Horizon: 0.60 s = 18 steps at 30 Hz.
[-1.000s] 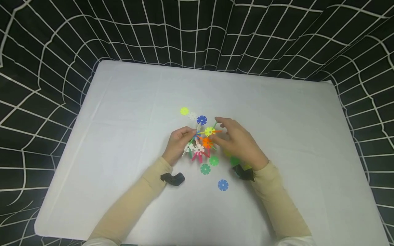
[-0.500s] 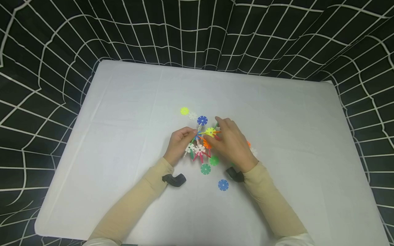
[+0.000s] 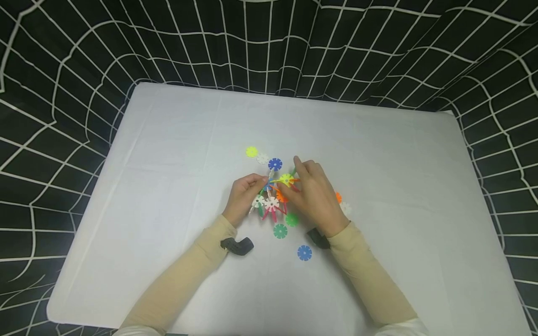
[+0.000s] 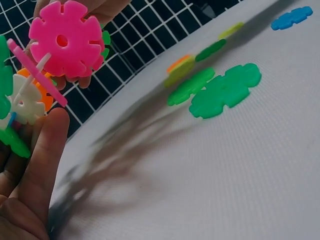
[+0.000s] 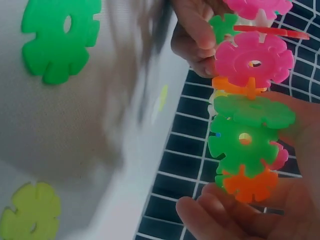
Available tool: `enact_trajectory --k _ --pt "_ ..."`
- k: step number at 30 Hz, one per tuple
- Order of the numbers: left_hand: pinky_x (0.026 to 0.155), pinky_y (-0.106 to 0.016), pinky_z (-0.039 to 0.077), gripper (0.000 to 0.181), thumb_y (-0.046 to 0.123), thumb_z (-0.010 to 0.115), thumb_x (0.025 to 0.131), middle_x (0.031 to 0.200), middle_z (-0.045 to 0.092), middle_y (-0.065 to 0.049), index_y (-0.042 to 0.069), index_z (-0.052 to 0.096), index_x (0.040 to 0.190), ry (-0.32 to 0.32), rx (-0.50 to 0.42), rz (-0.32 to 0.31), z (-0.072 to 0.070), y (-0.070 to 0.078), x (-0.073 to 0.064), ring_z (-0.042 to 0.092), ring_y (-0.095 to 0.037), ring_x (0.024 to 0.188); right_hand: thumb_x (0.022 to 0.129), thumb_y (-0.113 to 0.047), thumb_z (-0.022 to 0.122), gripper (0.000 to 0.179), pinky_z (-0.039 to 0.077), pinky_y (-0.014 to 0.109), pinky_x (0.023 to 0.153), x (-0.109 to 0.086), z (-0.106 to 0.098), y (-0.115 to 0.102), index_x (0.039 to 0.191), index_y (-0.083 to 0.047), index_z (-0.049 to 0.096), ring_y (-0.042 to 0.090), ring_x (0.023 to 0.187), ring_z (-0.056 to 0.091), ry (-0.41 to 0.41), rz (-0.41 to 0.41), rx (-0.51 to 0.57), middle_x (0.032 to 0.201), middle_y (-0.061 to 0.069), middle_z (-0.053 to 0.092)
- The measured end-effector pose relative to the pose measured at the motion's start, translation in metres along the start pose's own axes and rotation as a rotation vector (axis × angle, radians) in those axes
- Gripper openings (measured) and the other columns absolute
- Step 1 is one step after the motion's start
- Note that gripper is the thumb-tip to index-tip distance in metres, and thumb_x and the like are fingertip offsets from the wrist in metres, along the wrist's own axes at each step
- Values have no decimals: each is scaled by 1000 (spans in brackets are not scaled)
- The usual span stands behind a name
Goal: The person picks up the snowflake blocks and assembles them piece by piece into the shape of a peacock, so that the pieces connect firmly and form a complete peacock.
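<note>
"Swinging inward, the right hand (image 3: 315, 198) came left over the table (image 3: 399, 186) within that last second, and its thumb slid further across the disc cluster (image 3: 271, 204)!"

"And the left hand (image 3: 245, 191)?"

"Hardly budged! It pinched the near-left side by a blue piece, thumb and fingers narrow, and the cluster hung between both hands, lifted off the white cloth."

"Was the right one gripping too?"

"It looked that way: thumb against one side, fingers curved round the other, index pointing up. What each fingertip met, I couldn't tell."

"Anything else new?"

"Yes! An orange disc (image 3: 338, 198) and a white disc (image 3: 346, 208) popped into sight past the right hand's outer edge. They'd been hidden behind it."

"What did that mean for the work?"

"To my eye, the build gained firmer two-handed support, good for seating or adjusting a piece. No join visibly changed, though."

"And the spares?"

"Lying apart! A green disc (image 3: 280, 231) sat just below the cluster, a light blue disc (image 3: 304, 253) nearer the person, a yellow disc (image 3: 251, 151) off beyond the left hand."
</note>
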State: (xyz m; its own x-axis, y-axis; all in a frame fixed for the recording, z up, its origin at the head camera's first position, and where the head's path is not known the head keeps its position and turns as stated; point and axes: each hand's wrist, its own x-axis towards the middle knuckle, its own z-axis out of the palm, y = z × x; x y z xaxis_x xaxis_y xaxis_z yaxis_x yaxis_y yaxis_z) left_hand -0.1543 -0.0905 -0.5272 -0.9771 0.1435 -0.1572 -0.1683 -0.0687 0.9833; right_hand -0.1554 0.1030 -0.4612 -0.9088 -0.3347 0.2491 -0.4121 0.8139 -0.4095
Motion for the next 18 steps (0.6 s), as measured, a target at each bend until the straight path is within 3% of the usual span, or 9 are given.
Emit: enact_trajectory --k 6,18 --pt "77 -22 53 30 24 60 101 84 73 5 -4 70 106 30 -4 -33 1 1 0 65 -11 81 86 -32 82 72 53 34 71 -2 1 0 139 8 54 29 92 54 38 -13 -6 105 19 62" --pt "75 -21 54 32 26 59 102 86 74 3 -4 69 106 0 -14 -41 0 3 0 66 -10 81 86 -32 81 73 54 35 74 2 0 8 141 7 53 25 90 54 -35 0 80 109 20 63"
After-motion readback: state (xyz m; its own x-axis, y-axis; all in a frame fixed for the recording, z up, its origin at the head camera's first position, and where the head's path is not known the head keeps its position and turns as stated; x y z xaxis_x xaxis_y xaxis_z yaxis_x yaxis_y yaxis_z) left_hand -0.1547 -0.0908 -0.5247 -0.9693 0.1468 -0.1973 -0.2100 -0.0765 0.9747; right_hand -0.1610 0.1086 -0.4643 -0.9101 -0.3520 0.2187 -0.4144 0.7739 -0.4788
